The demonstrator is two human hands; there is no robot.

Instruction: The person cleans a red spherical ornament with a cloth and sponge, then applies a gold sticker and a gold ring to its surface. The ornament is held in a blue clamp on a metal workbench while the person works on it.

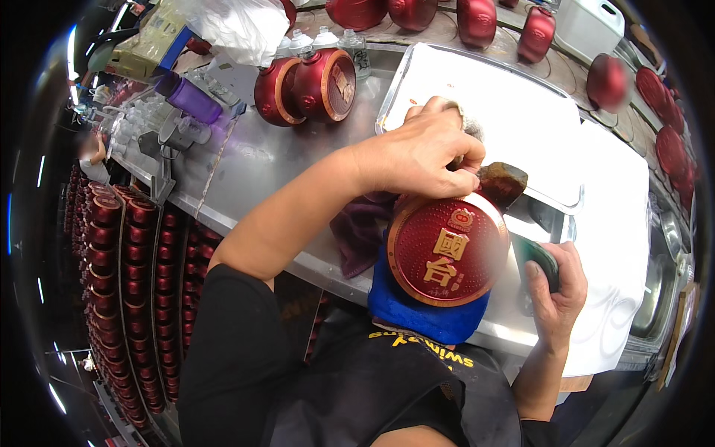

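A round, dark red drum-shaped bottle (417, 257) with gold raised lettering and a gold rim rests in front of me on a blue cloth pad (383, 294). At its upper edge is my left hand (436, 153), closed, thumb and forefinger pinched together. A greyish-white bit of material (471, 127) shows by its fingers; what the pinch holds is hidden. My right hand (562, 298), to the right of the bottle, grips a dark green, round-edged tool (547, 267) whose kind I cannot tell. Just beyond the bottle sits a brown block (503, 182).
A white-covered tray (514, 104) lies ahead on the metal bench (298, 179). Two red drum bottles (324, 86), a purple bottle (190, 98) and a dark purple cloth (361, 235) are to the left. Racks of red bottles (112, 276) stand lower left; more line the far shelf.
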